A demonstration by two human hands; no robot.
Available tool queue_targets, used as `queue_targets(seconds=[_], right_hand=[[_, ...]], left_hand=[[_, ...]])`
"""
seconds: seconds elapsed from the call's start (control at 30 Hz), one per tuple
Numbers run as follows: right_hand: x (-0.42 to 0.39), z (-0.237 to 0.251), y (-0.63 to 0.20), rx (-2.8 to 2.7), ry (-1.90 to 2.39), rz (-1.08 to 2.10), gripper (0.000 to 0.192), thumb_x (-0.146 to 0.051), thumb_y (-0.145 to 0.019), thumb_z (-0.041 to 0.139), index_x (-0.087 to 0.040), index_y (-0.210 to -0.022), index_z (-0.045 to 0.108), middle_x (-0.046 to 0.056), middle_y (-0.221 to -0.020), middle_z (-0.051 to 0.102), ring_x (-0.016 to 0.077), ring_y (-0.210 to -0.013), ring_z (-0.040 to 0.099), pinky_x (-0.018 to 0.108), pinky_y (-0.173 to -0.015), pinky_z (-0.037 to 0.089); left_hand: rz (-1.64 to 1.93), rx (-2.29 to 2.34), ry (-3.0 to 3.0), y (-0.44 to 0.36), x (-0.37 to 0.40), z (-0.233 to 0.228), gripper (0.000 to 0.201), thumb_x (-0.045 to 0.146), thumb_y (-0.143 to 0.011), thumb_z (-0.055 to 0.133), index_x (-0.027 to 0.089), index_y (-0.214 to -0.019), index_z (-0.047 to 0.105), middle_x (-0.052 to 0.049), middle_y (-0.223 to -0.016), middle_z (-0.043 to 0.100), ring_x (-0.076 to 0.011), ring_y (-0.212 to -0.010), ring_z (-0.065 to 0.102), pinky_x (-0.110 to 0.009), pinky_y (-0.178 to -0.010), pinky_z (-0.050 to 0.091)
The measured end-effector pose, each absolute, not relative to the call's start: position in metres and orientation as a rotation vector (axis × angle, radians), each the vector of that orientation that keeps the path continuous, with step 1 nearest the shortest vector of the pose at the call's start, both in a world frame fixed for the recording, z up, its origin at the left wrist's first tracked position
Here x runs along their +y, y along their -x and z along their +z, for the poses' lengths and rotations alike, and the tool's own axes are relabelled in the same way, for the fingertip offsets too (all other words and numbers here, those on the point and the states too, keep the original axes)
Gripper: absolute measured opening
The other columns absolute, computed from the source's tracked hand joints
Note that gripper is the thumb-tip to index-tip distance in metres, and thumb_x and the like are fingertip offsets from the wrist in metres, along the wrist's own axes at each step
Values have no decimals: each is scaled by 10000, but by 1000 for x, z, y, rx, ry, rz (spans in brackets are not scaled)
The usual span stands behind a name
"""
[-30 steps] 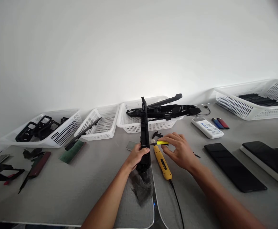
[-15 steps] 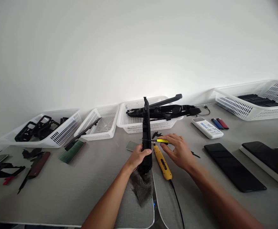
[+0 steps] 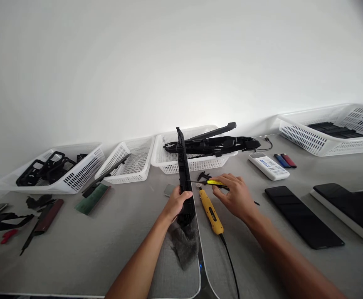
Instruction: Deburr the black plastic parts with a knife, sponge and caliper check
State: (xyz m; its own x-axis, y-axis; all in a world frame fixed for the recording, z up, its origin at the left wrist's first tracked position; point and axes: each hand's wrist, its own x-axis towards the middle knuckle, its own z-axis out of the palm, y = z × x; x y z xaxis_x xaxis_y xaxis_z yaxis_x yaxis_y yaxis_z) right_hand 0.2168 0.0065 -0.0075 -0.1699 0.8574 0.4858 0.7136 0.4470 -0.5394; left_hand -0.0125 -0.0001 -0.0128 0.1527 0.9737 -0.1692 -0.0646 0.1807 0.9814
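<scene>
From the head camera, a long, narrow black plastic moulding point(image 3: 184, 174) stands nearly upright on the matte grey table point(image 3: 112, 224), tilted a little to the left, with its lower end on a crumpled dark grey cloth point(image 3: 184, 245). The left hand point(image 3: 176, 203) wraps around its lower part, fingers curled shut on the ribbed plastic. Just beside it, the right hand point(image 3: 235, 195) pinches a slim yellow-handled knife point(image 3: 214, 182) between thumb and fingertips, the other fingers loosely bent; its thin metal tip reaches the moulding's edge, though whether it touches I cannot tell. Below that hand a chunky yellow corded tool point(image 3: 211, 212) lies flat, its black cable running toward the near edge.

Behind stand perforated white plastic baskets: the middle one point(image 3: 171, 160) carries more long black mouldings, the left one point(image 3: 75, 174) smaller black frames. To the right lie a white power bank point(image 3: 268, 166), a blue and a red lighter point(image 3: 285, 160), and a glossy black flat panel point(image 3: 302, 216).
</scene>
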Motion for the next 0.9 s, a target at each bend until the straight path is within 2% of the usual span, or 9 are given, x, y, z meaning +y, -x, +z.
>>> queue_targets(seconds=[0.1, 0.27, 0.4, 0.57, 0.73, 0.9], right_hand=[[8, -10, -219, -1895, 1346, 217, 237, -324, -992, 561, -260, -1110, 757, 60, -1059, 800, 292, -1010, 709, 431, -841, 428], [8, -10, -218, -1940, 1335, 220, 180, -241, -910, 592, -265, -994, 748, 42, -986, 799, 281, -956, 711, 427, -845, 422], [8, -9, -217, -1902, 1358, 188, 218, -294, -966, 571, -265, -1071, 760, 61, -1043, 797, 298, -1006, 707, 439, -862, 424], [9, -10, -218, -1933, 1344, 213, 201, -276, -944, 571, -269, -1023, 756, 59, -1013, 798, 296, -982, 703, 438, -855, 418], [10, -12, -219, -1878, 1353, 213, 244, -337, -1010, 550, -262, -1125, 752, 69, -1078, 796, 304, -1032, 696, 445, -871, 415], [10, -15, -217, -1894, 1356, 230, 228, -328, -1007, 566, -266, -1117, 756, 63, -1085, 791, 303, -1044, 699, 436, -877, 419]], left_hand=[[950, 1064, -1129, 13, -1, -13, 392, 495, -745, 787, 197, -916, 597, 30, -700, 578, -145, -602, 551, -269, -571, 449], [980, 1010, -1205, 9, -3, -9, 436, 583, -868, 721, 202, -1046, 604, 31, -611, 621, -151, -538, 547, -269, -562, 449], [994, 1051, -1175, 7, -4, -6, 455, 570, -868, 733, 200, -1111, 625, 47, -594, 607, -146, -531, 531, -265, -567, 435], [1010, 1035, -1180, 5, -5, -6, 408, 516, -889, 700, 194, -1128, 623, 44, -600, 610, -149, -546, 530, -268, -581, 427], [1027, 1047, -1175, 4, -7, -4, 411, 480, -892, 688, 183, -1168, 620, 47, -596, 605, -153, -554, 536, -273, -592, 435], [1020, 1037, -1171, 5, -6, -8, 445, 471, -895, 679, 173, -1221, 623, 43, -586, 614, -152, -547, 539, -262, -581, 435]])
